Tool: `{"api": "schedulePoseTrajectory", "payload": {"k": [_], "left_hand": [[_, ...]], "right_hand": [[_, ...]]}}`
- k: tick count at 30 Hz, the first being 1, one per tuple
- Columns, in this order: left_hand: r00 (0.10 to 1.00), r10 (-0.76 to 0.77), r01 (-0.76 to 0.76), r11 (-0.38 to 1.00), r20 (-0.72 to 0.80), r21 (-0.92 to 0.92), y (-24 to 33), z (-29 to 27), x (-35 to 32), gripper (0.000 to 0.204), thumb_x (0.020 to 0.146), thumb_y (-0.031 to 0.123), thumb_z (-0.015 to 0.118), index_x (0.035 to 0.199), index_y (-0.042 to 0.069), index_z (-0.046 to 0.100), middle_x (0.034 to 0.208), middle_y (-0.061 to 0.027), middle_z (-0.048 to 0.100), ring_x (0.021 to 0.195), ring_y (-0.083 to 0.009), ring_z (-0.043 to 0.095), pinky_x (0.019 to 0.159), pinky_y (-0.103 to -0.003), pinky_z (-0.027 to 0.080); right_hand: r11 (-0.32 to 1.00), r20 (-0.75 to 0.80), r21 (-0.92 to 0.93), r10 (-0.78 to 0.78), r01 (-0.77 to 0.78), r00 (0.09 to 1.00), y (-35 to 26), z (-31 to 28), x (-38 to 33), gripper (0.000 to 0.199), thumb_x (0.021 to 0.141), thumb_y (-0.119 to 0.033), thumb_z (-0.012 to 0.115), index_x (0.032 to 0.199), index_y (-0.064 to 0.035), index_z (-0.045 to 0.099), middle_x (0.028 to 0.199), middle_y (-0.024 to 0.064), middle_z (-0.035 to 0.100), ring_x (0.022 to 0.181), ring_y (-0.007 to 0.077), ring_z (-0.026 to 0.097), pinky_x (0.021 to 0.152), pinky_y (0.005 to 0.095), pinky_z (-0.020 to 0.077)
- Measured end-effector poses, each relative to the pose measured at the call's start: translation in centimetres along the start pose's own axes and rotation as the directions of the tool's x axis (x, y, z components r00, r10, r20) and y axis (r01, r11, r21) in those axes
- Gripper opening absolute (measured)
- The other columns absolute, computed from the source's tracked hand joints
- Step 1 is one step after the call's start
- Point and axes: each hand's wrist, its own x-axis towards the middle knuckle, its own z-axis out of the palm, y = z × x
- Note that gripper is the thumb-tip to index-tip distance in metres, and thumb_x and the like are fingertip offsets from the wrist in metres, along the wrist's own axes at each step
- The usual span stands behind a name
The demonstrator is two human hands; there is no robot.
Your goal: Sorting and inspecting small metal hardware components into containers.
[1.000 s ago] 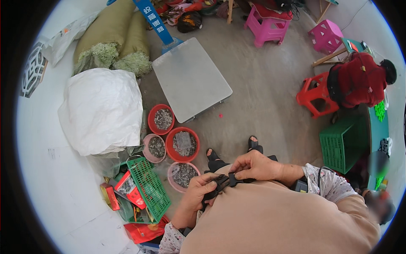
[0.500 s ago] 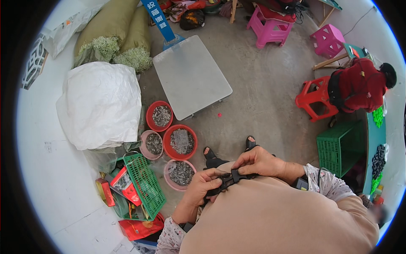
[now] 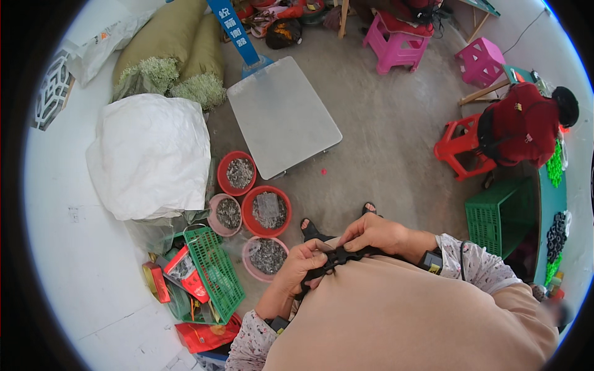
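Observation:
At my waist, a black plastic strap buckle (image 3: 338,256) lies across the front of a beige apron (image 3: 396,309). My left hand (image 3: 301,262) pinches its left half between thumb and fingers. The right half is gripped by my right hand (image 3: 378,235), thumb on top. Both halves meet closely between my hands; whether they are latched I cannot tell. Black strap runs out under each hand. Floral sleeves and dark wrist bands with small boxes cover my forearms.
Red and pink basins (image 3: 266,210) of small dark pieces stand ahead-left, by a green basket (image 3: 215,272). Beyond lies a platform scale (image 3: 284,117). A white sack (image 3: 151,157) is at left. At right, a person in red (image 3: 526,123) sits on a red stool (image 3: 461,148), near a green crate (image 3: 495,216).
The buckle halves have come closer together, and my right hand has shifted slightly left. The view has moved a little. The seated person has shifted slightly.

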Motion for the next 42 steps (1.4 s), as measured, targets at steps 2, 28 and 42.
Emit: {"api": "schedulePoseTrajectory", "payload": {"k": [2,28,42], "left_hand": [[1.000,-0.007,0.007,1.000,0.010,-0.027,-0.2,-0.4,0.3,0.022,0.088,0.009,0.064,0.104,-0.001,0.053,0.073,-0.0147,0.064,0.036,-0.0118,0.049,0.031,-0.021,0.030],[0.895,0.418,-0.336,0.410,0.153,0.848,0.7,1.8,-4.0,0.031,0.075,0.004,0.070,0.105,0.003,0.062,0.095,-0.0047,0.063,0.080,-0.0123,0.059,0.063,-0.024,0.049],[0.949,0.307,-0.143,0.630,-0.075,0.764,-2.5,-0.8,-8.7,0.032,0.080,0.002,0.068,0.112,0.004,0.066,0.085,0.0016,0.058,0.071,-0.0057,0.053,0.064,-0.021,0.043]], "right_hand": [[0.998,-0.006,0.006,0.060,-0.060,0.998,0.0,0.2,0.3,0.020,0.078,-0.004,0.070,0.094,0.0065,0.070,0.081,0.0078,0.068,0.067,0.0106,0.059,0.054,0.0224,0.0469],[0.668,0.220,-0.636,-0.323,0.387,0.920,0.0,1.7,-1.9,0.027,0.080,-0.021,0.067,0.100,-0.0040,0.070,0.092,0.0144,0.068,0.084,0.0240,0.065,0.074,0.0326,0.0499],[0.731,0.409,-0.494,-0.283,0.472,0.867,-1.2,0.3,-2.0,0.023,0.084,-0.008,0.064,0.107,-0.0031,0.068,0.101,0.0096,0.063,0.095,0.0209,0.060,0.085,0.0310,0.0477]]}}
